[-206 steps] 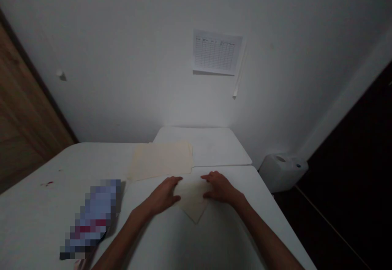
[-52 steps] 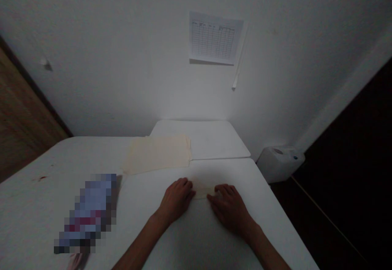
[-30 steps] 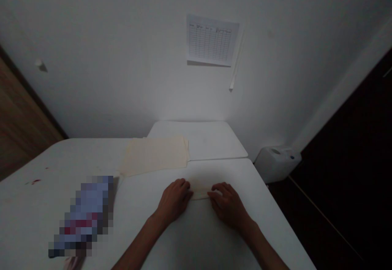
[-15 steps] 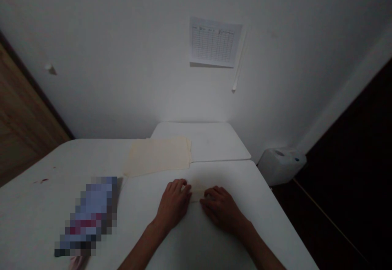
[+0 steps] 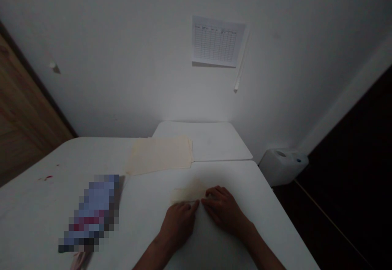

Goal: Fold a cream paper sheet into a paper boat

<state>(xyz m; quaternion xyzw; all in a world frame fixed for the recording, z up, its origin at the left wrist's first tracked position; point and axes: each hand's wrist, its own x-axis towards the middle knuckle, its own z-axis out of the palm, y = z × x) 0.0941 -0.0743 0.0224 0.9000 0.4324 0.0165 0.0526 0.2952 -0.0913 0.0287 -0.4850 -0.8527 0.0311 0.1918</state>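
Note:
A folded strip of cream paper (image 5: 185, 195) lies on the white table (image 5: 147, 245), with its left part showing. My right hand (image 5: 223, 211) sits on the strip's right end, its fingers over the paper. My left hand (image 5: 179, 221) rests on the table just below the strip, with a fingertip at its lower edge. The two hands nearly touch. The strip's right end is hidden under my right fingers.
A stack of manila folders (image 5: 161, 153) lies farther up the table. To the left is a pixelated blue and red object (image 5: 92, 213). A second white table (image 5: 217, 141) butts against the far edge. A white plastic container (image 5: 283, 166) stands beyond the right edge, above a dark floor.
My left hand has slid toward me, off the strip, and the strip's left part now shows. My right hand has moved slightly up and stays on the paper.

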